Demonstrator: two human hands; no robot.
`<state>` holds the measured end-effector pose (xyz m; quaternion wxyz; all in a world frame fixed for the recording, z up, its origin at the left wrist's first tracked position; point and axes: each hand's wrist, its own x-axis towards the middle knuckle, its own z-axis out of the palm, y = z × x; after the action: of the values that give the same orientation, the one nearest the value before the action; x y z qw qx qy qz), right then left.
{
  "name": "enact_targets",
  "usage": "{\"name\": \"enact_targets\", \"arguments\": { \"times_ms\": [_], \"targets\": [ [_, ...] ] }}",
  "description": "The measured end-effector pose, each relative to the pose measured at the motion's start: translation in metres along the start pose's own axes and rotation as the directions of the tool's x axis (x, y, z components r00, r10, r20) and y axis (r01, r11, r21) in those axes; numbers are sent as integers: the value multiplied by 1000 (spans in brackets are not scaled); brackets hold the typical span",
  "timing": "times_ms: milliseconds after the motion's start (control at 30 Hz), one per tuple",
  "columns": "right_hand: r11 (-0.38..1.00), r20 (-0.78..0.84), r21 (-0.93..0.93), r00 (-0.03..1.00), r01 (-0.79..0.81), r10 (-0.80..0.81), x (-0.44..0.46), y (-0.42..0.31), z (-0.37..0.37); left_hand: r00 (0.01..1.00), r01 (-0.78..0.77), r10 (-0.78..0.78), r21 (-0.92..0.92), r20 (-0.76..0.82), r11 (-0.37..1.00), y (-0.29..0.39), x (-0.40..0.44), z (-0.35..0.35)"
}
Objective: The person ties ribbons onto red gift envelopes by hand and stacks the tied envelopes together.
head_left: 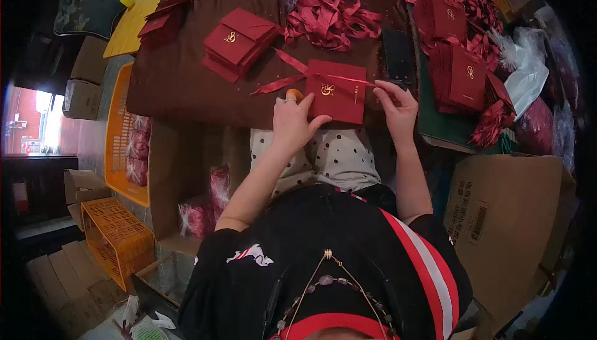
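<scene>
A flat red card pouch (pixel 339 107) with gold lettering lies on the brown cloth before me. A red ribbon (pixel 280 84) runs across its upper part, with loose tails to the left. My left hand (pixel 293 119) has its fingers apart at the pouch's left edge, and one finger wears something orange. At the right, my right hand (pixel 397 105) pinches the ribbon's end between thumb and finger. A stack of red pouches (pixel 239 41) is up and left of the pouch. Above it lies a heap of cut red ribbons (pixel 329 17).
A dark phone-like slab (pixel 398 56) lies right of the ribbon heap. More pouches (pixel 463 76) and ribbons are on a green surface at the right. Orange crates (pixel 118 234) stand at the left, and a large cardboard box (pixel 507 215) is at lower right.
</scene>
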<state>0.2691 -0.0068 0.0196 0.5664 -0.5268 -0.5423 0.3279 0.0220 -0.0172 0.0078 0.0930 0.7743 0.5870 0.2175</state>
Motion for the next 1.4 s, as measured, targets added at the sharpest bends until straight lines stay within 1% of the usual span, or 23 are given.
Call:
{"name": "enact_targets", "arguments": {
  "times_ms": [33, 100, 133, 167, 200, 267, 300, 333, 367, 400, 467, 533, 600, 633, 700, 733, 800, 933, 1000, 1133, 1200, 1300, 1400],
  "targets": [
    [994, -71, 104, 997, 21, -14, 3, -5, 4, 1000, 1, -1, 0, -2, 1000, -1, 0, 2],
    [998, -36, 49, 999, 39, -37, 8, 0, 10, 1000, 1, -1, 15, -14, 1000, -1, 0, 5],
    [968, -36, 253, 999, 5, 5, 9, -1, 19, 1000, 3, -3, 17, -15, 1000, -1, -1, 6],
    [894, -27, 446, 999, -29, 46, 10, -3, 29, 1000, 9, -9, 1, -13, 1000, -2, -1, 6],
    [893, -24, 449, 999, -30, 45, 9, -5, 37, 1000, 16, -16, -14, -12, 1000, -3, -1, 5],
    [878, 83, 477, 997, -32, -8, 5, -9, 51, 998, 52, -53, -44, -27, 998, -3, -2, 5],
    [950, 143, 311, 989, 1, -48, 0, -13, 54, 995, 85, -88, -79, -40, 993, -3, -2, 5],
    [980, 216, 134, 961, 146, -173, 0, -10, 57, 995, 89, -92, -78, -40, 993, -4, -3, 9],
    [953, 309, -37, 910, 301, -276, 0, -7, 60, 991, 90, -101, -123, -90, 988, -7, -5, 15],
    [912, 342, -107, 876, 397, -341, -2, -8, 64, 984, 88, -112, -168, -139, 982, -7, -5, 17],
    [863, 399, -211, 847, 459, -352, -11, 4, 72, 975, 123, -152, -176, -163, 977, -5, -7, 20],
    [871, 390, -228, 860, 435, -328, -17, 10, 76, 964, 155, -189, -184, -186, 971, -5, -7, 21],
    [911, 355, -283, 915, 300, -191, -18, 13, 78, 965, 190, -224, -225, -138, 956, -7, -5, 19],
    [911, 357, -282, 915, 300, -190, -17, 17, 78, 964, 191, -226, -225, -138, 955, -7, -5, 18],
    [909, 347, -259, 910, 327, -228, -12, 24, 80, 962, 258, -272, -219, -35, 941, -7, -2, 13],
    [909, 346, -258, 910, 327, -229, -12, 24, 81, 962, 257, -271, -218, -35, 941, -8, -1, 12],
    [887, 347, -257, 893, 383, -285, -12, 25, 83, 943, 324, -330, -350, 44, 879, -9, 1, 9],
    [857, 336, -274, 879, 436, -340, -15, 27, 85, 936, 352, -327, -288, 133, 891, -6, 3, 0],
    [820, 356, -335, 868, 465, -346, -17, 27, 86, 956, 261, -289, -326, -40, 909, -8, -2, 8],
    [795, 387, -357, 852, 491, -352, -15, 26, 88, 963, 222, -261, -346, -70, 912, -12, -5, 14],
    [800, 404, -307, 832, 516, -381, -15, 24, 89, 959, 235, -278, -386, -59, 892, -12, -5, 15],
    [793, 388, -307, 830, 526, -401, -18, 26, 96, 963, 188, -240, -337, -121, 923, -11, -4, 18],
    [834, 326, -342, 887, 433, -327, -23, 20, 98, 962, 160, -226, -357, -150, 920, -11, -3, 19]
  ]
}}
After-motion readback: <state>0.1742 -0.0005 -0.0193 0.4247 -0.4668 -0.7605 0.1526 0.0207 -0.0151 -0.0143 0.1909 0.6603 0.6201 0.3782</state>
